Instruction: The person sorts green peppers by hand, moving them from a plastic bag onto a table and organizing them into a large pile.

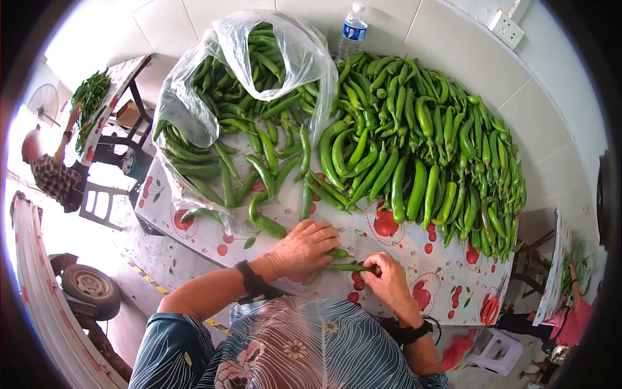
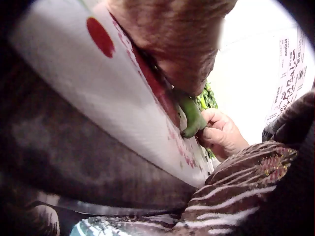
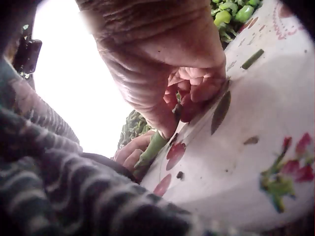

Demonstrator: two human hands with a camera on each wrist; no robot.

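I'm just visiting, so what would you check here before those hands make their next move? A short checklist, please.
1. Right hand has hold of the green pepper: ok, it pinches one end.
2. Left hand grips that pepper firmly: cannot tell, the back of the hand hides its hold.
3. Plastic bag open: ok, peppers show through its mouth.
4. Tablecloth free of scraps: not ok, a green stem piece lies on it.
5. Bottle away from both hands: ok, it stands at the back.
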